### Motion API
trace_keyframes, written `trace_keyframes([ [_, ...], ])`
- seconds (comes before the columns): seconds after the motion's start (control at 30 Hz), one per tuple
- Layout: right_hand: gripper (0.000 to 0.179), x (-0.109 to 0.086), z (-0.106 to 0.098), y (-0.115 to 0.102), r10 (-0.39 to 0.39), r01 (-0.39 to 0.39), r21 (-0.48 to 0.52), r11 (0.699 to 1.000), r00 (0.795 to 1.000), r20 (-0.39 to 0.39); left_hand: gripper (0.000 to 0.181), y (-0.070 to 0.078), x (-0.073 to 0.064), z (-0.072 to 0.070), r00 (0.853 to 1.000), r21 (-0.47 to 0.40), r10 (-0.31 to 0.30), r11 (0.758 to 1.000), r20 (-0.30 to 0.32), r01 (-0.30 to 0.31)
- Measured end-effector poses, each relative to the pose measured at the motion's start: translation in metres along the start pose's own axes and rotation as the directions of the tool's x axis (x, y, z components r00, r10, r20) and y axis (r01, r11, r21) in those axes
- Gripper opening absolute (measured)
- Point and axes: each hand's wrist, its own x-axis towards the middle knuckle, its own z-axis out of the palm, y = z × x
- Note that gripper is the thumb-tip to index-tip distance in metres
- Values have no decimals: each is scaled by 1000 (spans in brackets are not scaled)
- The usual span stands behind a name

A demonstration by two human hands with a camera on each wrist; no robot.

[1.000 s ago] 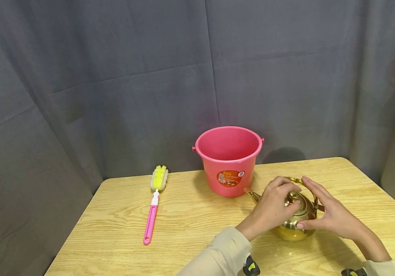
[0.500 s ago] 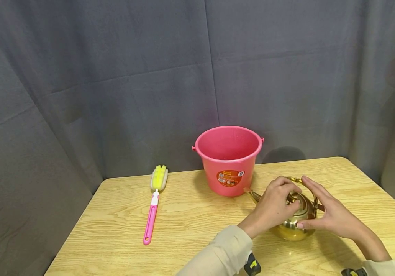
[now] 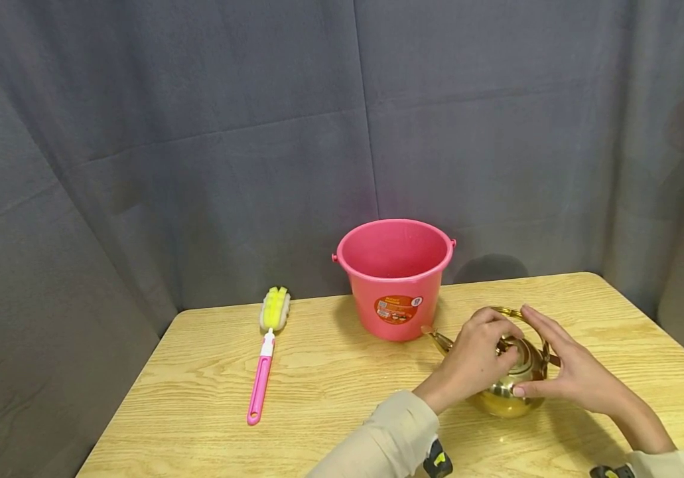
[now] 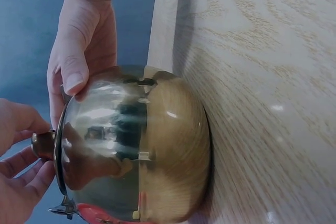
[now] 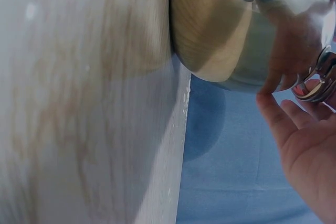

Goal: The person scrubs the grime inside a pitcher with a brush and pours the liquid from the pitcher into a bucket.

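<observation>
A shiny gold kettle [image 3: 504,402] stands upright on the table's right side, its spout [image 3: 442,341] toward the pink bucket. Over its top is my left hand [image 3: 474,353], thumb and fingers pinching the lid knob [image 4: 44,145], as the left wrist view shows. The lid appears seated on the kettle's rim. My right hand [image 3: 583,376] holds the kettle from the right, thumb on its body and other fingers near the arched handle [image 3: 507,311]. In the right wrist view one fingertip [image 5: 266,100] touches the kettle's side. The left hand partly hides the lid in the head view.
Behind the kettle, a pink bucket [image 3: 398,282] with an orange label stands near the back edge. A bottle brush [image 3: 267,362] with a pink handle and yellow-white sponge head lies to the left. Grey curtains [image 3: 246,153] hang around the wooden table [image 3: 198,378].
The lid knob, seen above my left fingers one second ago, is now mostly hidden behind them. My left sleeve has shifted slightly right; the right hand and kettle look still.
</observation>
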Motion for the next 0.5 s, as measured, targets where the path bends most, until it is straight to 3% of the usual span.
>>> trace_keyframes([
  [0.5,116,0,0,1,5,-5,6,1000,1000,0,16,2,0,2,1000,19,18,1000,-7,-18],
])
